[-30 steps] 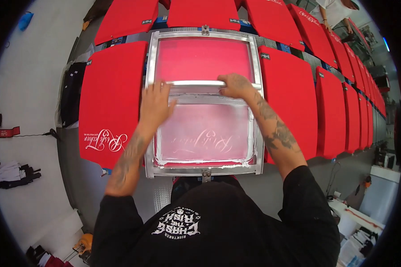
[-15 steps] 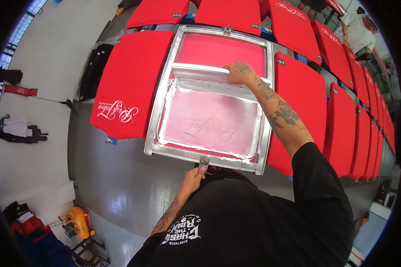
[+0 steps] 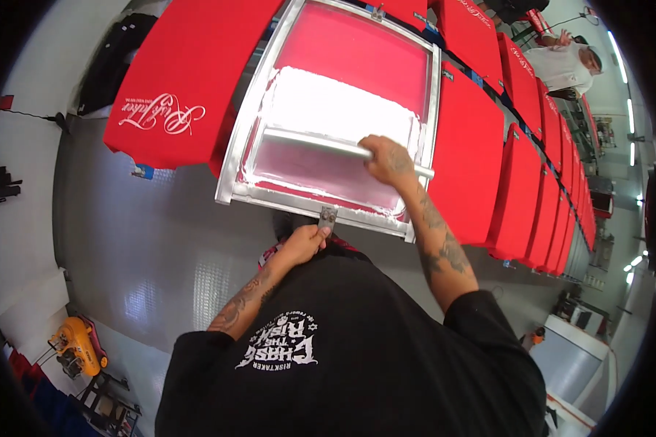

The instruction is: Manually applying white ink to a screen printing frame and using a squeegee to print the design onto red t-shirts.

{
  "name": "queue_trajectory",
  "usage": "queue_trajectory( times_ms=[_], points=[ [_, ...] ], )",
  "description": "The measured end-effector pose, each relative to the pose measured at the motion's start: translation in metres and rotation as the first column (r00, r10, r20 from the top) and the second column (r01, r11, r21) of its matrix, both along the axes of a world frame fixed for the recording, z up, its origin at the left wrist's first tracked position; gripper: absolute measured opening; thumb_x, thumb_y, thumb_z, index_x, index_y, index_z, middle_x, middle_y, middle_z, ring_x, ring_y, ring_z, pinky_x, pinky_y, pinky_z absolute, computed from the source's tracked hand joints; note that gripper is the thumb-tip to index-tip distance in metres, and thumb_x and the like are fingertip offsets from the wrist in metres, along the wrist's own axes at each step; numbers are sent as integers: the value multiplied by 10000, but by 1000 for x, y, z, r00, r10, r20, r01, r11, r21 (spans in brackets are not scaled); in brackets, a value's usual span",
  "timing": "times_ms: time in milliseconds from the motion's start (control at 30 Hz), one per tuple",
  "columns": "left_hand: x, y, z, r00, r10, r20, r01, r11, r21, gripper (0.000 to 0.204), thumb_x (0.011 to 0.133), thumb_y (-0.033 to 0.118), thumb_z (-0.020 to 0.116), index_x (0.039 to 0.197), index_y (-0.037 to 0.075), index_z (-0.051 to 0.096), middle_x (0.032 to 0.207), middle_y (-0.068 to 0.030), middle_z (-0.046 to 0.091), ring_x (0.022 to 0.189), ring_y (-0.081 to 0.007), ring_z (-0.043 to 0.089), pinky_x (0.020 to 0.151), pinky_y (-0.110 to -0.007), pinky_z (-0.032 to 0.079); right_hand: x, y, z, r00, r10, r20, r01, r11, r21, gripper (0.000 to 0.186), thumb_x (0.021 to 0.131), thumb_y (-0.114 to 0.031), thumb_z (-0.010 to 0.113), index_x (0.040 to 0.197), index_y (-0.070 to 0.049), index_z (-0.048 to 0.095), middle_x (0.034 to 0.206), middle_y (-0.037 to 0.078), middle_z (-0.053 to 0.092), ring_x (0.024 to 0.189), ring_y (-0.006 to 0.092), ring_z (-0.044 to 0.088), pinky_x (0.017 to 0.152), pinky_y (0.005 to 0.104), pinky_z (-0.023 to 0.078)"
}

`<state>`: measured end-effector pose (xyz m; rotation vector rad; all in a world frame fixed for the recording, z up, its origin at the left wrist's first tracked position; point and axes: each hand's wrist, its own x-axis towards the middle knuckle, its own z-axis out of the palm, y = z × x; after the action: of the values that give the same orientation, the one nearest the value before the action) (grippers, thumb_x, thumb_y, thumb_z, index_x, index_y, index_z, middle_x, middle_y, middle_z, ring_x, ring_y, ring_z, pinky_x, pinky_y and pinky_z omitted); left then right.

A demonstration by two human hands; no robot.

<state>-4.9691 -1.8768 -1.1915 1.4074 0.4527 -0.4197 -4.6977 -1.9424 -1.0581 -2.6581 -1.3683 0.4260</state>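
Observation:
A screen printing frame (image 3: 235, 164) with metal sides lies over a red fabric piece. My right hand (image 3: 388, 162) is closed around a long, light-coloured squeegee (image 3: 310, 143), set crosswise on the mesh. On the far side of the squeegee, a broad layer of white ink (image 3: 335, 105) covers the mesh. Nearer to me the mesh looks pinkish, with smears of ink along the edges. At the near side of the frame, my left hand (image 3: 304, 245) pinches a small metal bracket (image 3: 328, 216) fixed to the frame's middle.
Red shirts with white lettering lie on boards in rows, one shirt (image 3: 168, 65) to the left and another (image 3: 468, 160) to the right. A person in a white top (image 3: 561, 67) is at the far right. A yellow machine (image 3: 80, 346) stands on the floor at lower left.
My right hand has drawn the squeegee toward me across the mesh, and white ink now covers the area behind it. The left hand stays on the bracket. My view has shifted.

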Motion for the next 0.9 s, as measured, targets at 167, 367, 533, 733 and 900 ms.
queue_trajectory(
  times_ms=[167, 367, 533, 733, 900],
  points=[
    [-2, 9, 11, 990, -111, -87, 113, 993, 16, 538, 1031, 490, 483, 816, 32, 666, 713, -122, 658, 703, -265, 637, 705, -408, 493, -133, -47, 0, 990, 71, 119, -72, 997, -3, 363, 664, -36, 647, 1017, -120, 635, 910, 59, 623, 875, 276, 606, 762, 414, 489],
    [5, 27, 26, 949, -307, -70, 315, 921, 229, 523, 1017, 453, 490, 839, 11, 706, 825, -221, 689, 840, -411, 665, 815, -483, 497, -103, -38, 20, 992, -124, -11, 125, 982, 139, 286, 749, -96, 687, 1034, -120, 698, 874, 133, 684, 843, 355, 663, 745, 454, 529],
    [25, 112, 96, 986, -168, -9, 160, 916, 368, 476, 979, 425, 562, 886, -22, 697, 876, -260, 679, 841, -414, 670, 770, -491, 506, -2, -50, 53, 803, -565, -189, 567, 823, -48, 423, 815, -309, 738, 1106, -9, 669, 853, 244, 705, 794, 339, 718, 721, 442, 552],
    [25, 214, 48, 938, 286, 194, -292, 355, 888, 530, 979, 484, 552, 1240, 23, 567, 1253, -236, 585, 1158, -424, 574, 928, -499, 480, 87, -130, 7, 282, -418, -864, 894, 440, 79, 328, 808, -182, 722, 1045, 37, 664, 909, 135, 710, 782, 261, 701, 725, 376, 575],
    [11, 211, -12, 877, 479, 29, -398, 692, 603, 761, 1046, 593, 334, 1182, -96, 629, 1096, -278, 677, 1098, -337, 630, 982, -393, 445, 81, -167, -46, 47, -46, -998, 953, 302, 31, 505, 774, -176, 723, 1215, 43, 611, 1017, 157, 703, 894, 301, 702, 827, 431, 581]
  ],
)
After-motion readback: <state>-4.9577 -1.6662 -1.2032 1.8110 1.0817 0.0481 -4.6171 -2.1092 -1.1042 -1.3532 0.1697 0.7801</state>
